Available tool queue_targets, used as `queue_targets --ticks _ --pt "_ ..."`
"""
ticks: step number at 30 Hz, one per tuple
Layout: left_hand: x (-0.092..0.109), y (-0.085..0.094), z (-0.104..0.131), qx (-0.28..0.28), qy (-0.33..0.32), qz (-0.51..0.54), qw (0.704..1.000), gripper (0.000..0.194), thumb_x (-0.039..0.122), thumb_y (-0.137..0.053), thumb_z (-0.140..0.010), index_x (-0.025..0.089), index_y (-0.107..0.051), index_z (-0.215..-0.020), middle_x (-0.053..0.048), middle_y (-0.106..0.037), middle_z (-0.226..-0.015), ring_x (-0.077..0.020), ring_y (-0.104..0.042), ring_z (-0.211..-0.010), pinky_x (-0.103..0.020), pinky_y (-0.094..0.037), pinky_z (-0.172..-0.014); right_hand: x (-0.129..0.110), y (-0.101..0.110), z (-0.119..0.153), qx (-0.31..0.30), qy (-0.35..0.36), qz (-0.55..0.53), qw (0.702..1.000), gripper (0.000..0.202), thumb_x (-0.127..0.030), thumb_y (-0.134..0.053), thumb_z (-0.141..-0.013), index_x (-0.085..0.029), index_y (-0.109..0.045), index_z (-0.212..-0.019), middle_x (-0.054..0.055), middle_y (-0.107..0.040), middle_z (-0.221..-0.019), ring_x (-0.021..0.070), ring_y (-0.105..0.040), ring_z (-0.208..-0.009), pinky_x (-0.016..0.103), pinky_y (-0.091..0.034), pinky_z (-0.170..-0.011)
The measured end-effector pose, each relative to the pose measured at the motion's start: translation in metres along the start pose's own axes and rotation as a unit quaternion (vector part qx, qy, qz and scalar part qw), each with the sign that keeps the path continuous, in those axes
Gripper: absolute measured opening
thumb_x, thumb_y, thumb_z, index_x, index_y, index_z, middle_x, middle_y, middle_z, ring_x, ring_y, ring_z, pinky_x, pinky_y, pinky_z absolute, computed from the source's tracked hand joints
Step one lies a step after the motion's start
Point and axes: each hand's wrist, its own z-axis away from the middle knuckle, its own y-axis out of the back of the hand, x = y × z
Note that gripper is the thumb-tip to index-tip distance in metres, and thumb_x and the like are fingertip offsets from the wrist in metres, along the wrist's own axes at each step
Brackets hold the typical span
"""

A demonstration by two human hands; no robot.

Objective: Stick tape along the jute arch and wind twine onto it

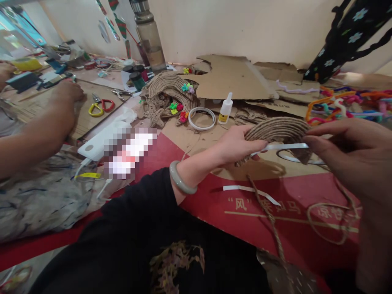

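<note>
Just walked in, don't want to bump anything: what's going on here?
A person's left grip holds a curved brown twine piece, while the right grip pinches a narrow white strip running toward the left thumb. Another bent white strip lies on the red printed board. Farther back, a small yellow-labelled bottle stands beside a white ring.

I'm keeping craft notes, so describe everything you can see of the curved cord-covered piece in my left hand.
The curved piece is a brown arch, with many rows of what looks like rough twine side by side along its bend. It is held above the cardboard, hump upward, your left hand gripping its left part. A white strip, pinched in your right hand, passes across its lower side; whether it is stuck there is unclear, as is whether that hand touches the arch.
</note>
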Motion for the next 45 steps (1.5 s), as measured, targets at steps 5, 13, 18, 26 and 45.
queue_targets --ticks 5,13,18,26,45 --pt "-0.001 0.004 -0.001 0.016 -0.014 0.012 1.000 0.010 0.012 -0.065 -0.079 0.016 -0.060 -0.072 0.000 -0.066 -0.067 -0.0067 -0.059 -0.052 -0.020 -0.048 -0.054 -0.013 -0.004 -0.004 -0.064 0.050 -0.036 0.996 0.048 -0.067 -0.057 -0.087 -0.023 -0.076 -0.083 0.006 -0.070 -0.067 0.0145 -0.055 -0.054 0.031 -0.039 -0.050" --pt "-0.002 0.004 0.000 0.017 -0.024 -0.022 0.999 0.010 0.014 -0.066 -0.080 0.017 -0.060 -0.072 0.002 -0.062 -0.062 -0.0086 -0.058 -0.052 -0.022 -0.044 -0.053 -0.003 -0.015 0.001 -0.092 0.127 -0.018 0.987 0.050 -0.060 -0.047 -0.096 -0.022 -0.080 -0.090 0.009 -0.077 -0.078 0.0225 -0.068 -0.068 0.034 -0.047 -0.059" --pt "-0.003 0.004 0.000 0.021 -0.026 -0.016 0.999 0.010 0.015 -0.066 -0.078 0.017 -0.061 -0.070 0.001 -0.064 -0.062 -0.0082 -0.057 -0.053 -0.021 -0.045 -0.054 -0.009 -0.018 0.004 -0.068 0.118 -0.036 0.990 0.032 -0.042 -0.055 -0.095 -0.020 -0.078 -0.089 0.007 -0.076 -0.078 0.0198 -0.068 -0.068 0.032 -0.047 -0.059" --pt "0.001 0.002 -0.002 0.057 0.027 0.098 0.993 0.010 0.010 -0.069 -0.077 0.013 -0.061 -0.073 0.000 -0.067 -0.066 -0.0059 -0.057 -0.049 -0.018 -0.046 -0.049 -0.022 -0.018 0.005 -0.057 0.078 -0.054 0.994 0.019 -0.032 -0.058 -0.091 -0.024 -0.074 -0.086 0.003 -0.075 -0.081 0.0182 -0.067 -0.071 0.031 -0.048 -0.063" --pt "-0.002 0.001 0.003 0.019 -0.031 0.053 0.998 0.034 0.041 -0.078 -0.077 0.012 -0.060 -0.081 0.002 -0.062 -0.067 -0.0059 -0.058 -0.049 -0.015 -0.046 -0.045 -0.044 -0.006 0.003 -0.246 -0.037 -0.079 0.965 0.039 -0.023 -0.042 -0.096 -0.016 -0.071 -0.121 0.008 -0.078 -0.105 0.0181 -0.072 -0.085 0.027 -0.050 -0.070"
